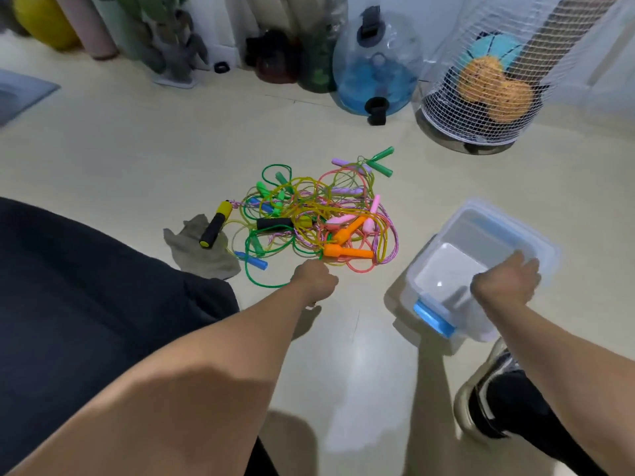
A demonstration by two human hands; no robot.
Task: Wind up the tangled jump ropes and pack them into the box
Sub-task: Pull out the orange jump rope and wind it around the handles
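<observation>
Floor [137,149]: pale, glossy; everything below lies on it.

Box [481,231]: one, clear plastic with blue trim, right of centre. Long axis runs from near-left to far-right; one blue latch [434,319] visible at the near end. Whether the lid is on or off cannot be told.

Jump ropes [309,218]: one tangled heap, mid-floor, left of the box and apart from it. Cords loop in all directions, no common axis. Rope count not possible in the knot. Handles visible: two orange [347,251], lying crosswise at the near edge; two black-and-yellow foam [214,225], one angled near-left to far-right at the left edge, one roughly horizontal in the heap; two dark green [379,161] in a V at the far right; two blue; two purple; pink and light green ones uncertain in number.

Grey cloth [202,252]: one, crumpled, under the left foam handle.

Left hand [314,278]: fingers curled, at the heap's near edge just below the orange handles; contact with cord cannot be told.

Right hand [505,281]: over the box's near half, fingers blurred; grip cannot be told.
</observation>
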